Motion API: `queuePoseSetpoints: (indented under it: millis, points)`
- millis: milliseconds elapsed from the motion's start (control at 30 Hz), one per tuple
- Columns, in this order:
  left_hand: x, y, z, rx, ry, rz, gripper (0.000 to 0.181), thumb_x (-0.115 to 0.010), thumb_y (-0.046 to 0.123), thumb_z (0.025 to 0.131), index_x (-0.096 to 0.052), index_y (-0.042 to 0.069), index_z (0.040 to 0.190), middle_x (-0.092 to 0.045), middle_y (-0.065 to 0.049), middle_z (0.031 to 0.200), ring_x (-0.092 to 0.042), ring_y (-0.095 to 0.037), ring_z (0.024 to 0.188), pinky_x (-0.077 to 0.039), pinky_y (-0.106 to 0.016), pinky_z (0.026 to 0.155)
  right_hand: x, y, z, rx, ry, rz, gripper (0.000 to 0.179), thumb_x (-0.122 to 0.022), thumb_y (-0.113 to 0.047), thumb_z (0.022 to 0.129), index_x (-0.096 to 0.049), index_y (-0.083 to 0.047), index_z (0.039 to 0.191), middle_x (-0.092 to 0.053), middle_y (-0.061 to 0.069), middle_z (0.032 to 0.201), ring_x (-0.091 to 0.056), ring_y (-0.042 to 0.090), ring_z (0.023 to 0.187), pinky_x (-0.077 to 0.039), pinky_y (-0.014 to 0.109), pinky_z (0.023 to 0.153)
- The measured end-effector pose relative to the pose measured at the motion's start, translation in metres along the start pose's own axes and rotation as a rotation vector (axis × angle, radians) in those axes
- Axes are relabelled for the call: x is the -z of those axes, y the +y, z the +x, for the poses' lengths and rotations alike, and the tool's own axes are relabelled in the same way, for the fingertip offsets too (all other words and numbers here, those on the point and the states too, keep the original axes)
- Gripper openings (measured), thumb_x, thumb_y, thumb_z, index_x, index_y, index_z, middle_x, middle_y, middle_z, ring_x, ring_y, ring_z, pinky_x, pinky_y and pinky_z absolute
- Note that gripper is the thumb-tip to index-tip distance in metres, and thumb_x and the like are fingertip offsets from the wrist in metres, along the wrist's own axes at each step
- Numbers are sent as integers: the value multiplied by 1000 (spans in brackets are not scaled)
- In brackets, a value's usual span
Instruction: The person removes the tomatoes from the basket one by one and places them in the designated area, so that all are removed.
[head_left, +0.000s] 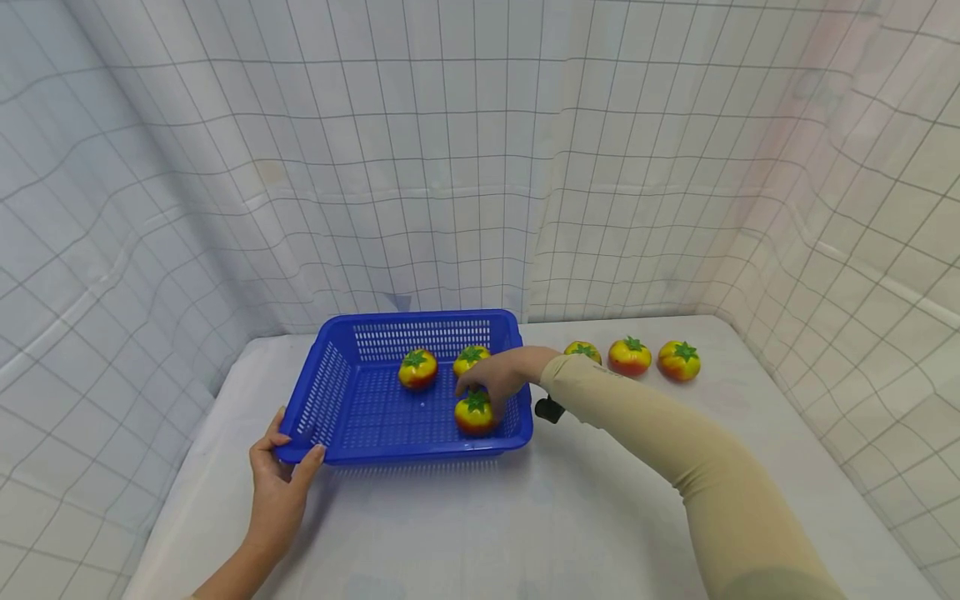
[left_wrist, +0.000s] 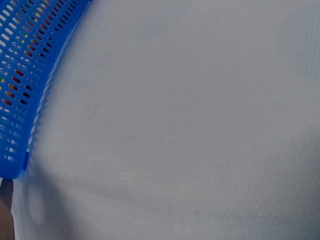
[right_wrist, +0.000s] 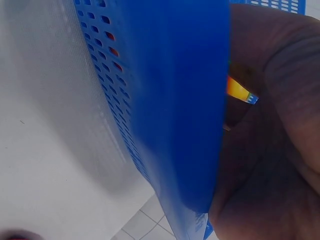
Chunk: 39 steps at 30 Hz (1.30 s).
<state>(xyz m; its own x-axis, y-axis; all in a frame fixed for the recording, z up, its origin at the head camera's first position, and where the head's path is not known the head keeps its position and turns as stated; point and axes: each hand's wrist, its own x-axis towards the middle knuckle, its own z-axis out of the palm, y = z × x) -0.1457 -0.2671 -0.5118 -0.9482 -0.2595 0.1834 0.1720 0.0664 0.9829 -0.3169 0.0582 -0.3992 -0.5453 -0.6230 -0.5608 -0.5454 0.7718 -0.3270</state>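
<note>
A blue plastic basket (head_left: 420,455) with slotted walls sits on the white-covered table. My left hand (head_left: 279,493) grips its near left corner, thumb on the front rim and fingers at the left side. Reaching over the right rim, my right hand (head_left: 507,373) holds a yellow-and-red tomato (head_left: 471,420) with a green leafy top, low in the near right of the basket. In the right wrist view, the basket's wall (right_wrist: 175,100) hides much of the hand (right_wrist: 285,125) and the tomato. Two more tomatoes lie inside, one at the centre (head_left: 417,369) and one farther back (head_left: 471,357).
To the basket's right, three similar tomatoes stand in a row near the back of the table: one partly behind the right forearm (head_left: 582,349), a middle one (head_left: 630,357) and a right one (head_left: 678,361). A white checked curtain (head_left: 480,167) surrounds the back and sides.
</note>
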Motion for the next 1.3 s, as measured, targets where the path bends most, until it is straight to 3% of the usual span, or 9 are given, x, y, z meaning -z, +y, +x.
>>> queuePoseSetpoints:
  millis: [500,867,1300]
  points:
    - [-1,2,-1,-5,11,7,44,-57,3,104,-23,19,125,-5,0,169,-23,-29,145,-40,-5,94,-4,0,4,87,23,22,53,-82,-18,87,-60,-33,133,-58,-6,136,-52,15,120,-45,41,107]
    - [-1,1,-1,-2,6,9,44,-57,3,104,-22,20,125,-4,0,169,-22,-31,146,-40,-5,94,-8,1,5,124,-4,60,55,-83,-26,86,-59,-38,134,-56,-7,137,-50,16,120,-44,44,107]
    - [0,2,-1,5,5,7,44,-57,4,104,-22,20,125,-4,1,169,-22,-30,145,-40,-5,94,-9,-1,5,136,-51,74,64,-83,-23,87,-56,-40,142,-53,-11,144,-46,17,125,-40,48,111]
